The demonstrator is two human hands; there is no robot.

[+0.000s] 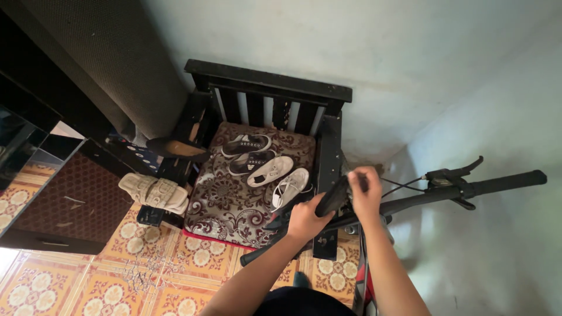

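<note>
The left hand is closed around the lower end of a long, flat, dark object, and the right hand pinches its upper end between curled fingers. The object is black or near-black, narrow and slightly tapered; its exact kind cannot be told from this view. It is held tilted, just above the black bicycle handlebar and at the right front corner of a black wooden armchair.

The handlebar runs from lower left to upper right, with a dark rubber grip at its far end and a black brake lever with thin cables mounted near it. Part of the red bicycle frame shows below the right forearm.

The chair carries a maroon cushion with a pale floral pattern. On the cushion lie a pair of black sneakers with white soles and a pair of white lace-up shoes, side by side. A brown-soled shoe rests on the chair's left armrest. A pair of beige strapped sandals lies lower on that same side.

The floor is orange and cream patterned tile. A pale plastered wall stands behind the chair.
</note>
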